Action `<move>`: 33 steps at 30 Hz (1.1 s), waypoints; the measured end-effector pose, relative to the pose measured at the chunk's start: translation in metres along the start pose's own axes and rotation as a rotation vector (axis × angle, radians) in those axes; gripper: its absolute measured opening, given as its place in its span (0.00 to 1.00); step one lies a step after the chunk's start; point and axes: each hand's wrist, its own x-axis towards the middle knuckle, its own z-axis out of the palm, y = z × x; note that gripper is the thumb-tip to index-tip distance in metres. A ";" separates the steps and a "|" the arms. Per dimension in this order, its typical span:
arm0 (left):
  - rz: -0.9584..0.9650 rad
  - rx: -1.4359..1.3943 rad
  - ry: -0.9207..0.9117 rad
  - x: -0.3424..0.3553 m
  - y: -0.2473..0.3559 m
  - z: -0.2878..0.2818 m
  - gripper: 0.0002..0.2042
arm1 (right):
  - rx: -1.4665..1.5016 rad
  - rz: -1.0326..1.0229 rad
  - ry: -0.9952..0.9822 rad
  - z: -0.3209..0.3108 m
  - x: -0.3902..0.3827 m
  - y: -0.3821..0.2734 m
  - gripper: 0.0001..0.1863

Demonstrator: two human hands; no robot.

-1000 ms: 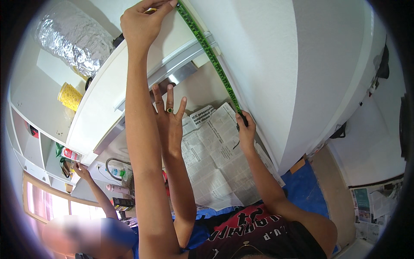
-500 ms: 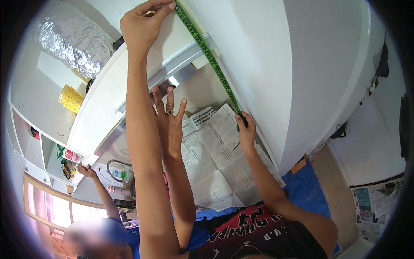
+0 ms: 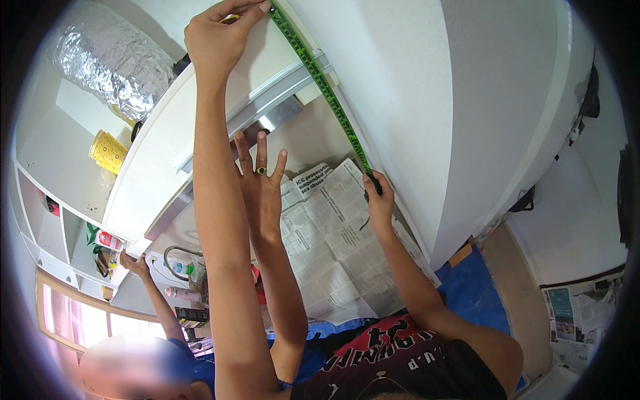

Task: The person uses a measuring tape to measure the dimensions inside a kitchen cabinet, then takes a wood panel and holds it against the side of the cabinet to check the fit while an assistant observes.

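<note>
A green tape measure point(image 3: 325, 88) is pulled out in a slanting line along the white wall. My left hand point(image 3: 220, 39), raised at the top, pinches the blade's far end against the white panel. Lower down, my right hand point(image 3: 382, 205) grips the dark case, mostly hidden by the fingers, where the blade comes out. Beside my left forearm, a co-worker's hand point(image 3: 263, 193) with a ring is held up, fingers spread, apart from the tape. The co-worker's other hand point(image 3: 135, 265) touches the lower corner of the shelving.
Newspaper sheets point(image 3: 333, 247) cover the surface below, with blue sheeting point(image 3: 477, 293) nearby. A foil-wrapped duct point(image 3: 113, 63) and a yellow cup point(image 3: 108, 152) are at the shelves on the left. The co-worker point(image 3: 137, 367) stands at lower left, near a curved faucet point(image 3: 177, 257) and bottles.
The co-worker's head has shifted slightly left, and the raised ringed hand has moved a little. Both my hands and the tape measure stay nearly where they were.
</note>
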 end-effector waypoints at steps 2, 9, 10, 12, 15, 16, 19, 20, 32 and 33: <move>0.005 -0.016 -0.001 0.000 0.001 0.000 0.11 | -0.009 0.032 -0.013 -0.001 0.002 0.003 0.18; -0.003 -0.029 -0.001 0.002 -0.001 0.000 0.10 | -0.046 -0.013 0.029 0.001 0.005 0.007 0.21; -0.002 -0.026 0.002 0.001 0.000 0.001 0.10 | -0.044 -0.020 0.023 0.000 0.005 0.006 0.21; -0.007 -0.023 0.010 0.000 0.002 0.001 0.10 | -0.044 -0.024 0.017 0.000 0.004 0.003 0.20; -0.008 0.002 0.012 -0.001 0.002 -0.001 0.10 | -0.029 0.001 0.013 0.002 0.001 -0.001 0.17; 0.001 0.024 0.011 0.000 -0.001 -0.001 0.11 | -0.012 0.016 0.008 0.001 0.002 0.000 0.15; 0.012 0.066 0.024 0.000 -0.007 -0.003 0.11 | 0.019 0.025 -0.010 0.002 0.000 -0.006 0.12; 0.013 0.076 0.030 0.000 -0.009 -0.005 0.11 | 0.026 0.023 -0.017 0.004 -0.002 -0.009 0.12; 0.021 -0.053 0.112 0.002 -0.008 -0.006 0.18 | 0.048 -0.047 -0.056 -0.001 0.006 -0.028 0.12; 0.013 -0.046 0.113 0.003 -0.008 -0.007 0.21 | 0.004 -0.060 -0.054 0.000 0.006 -0.031 0.13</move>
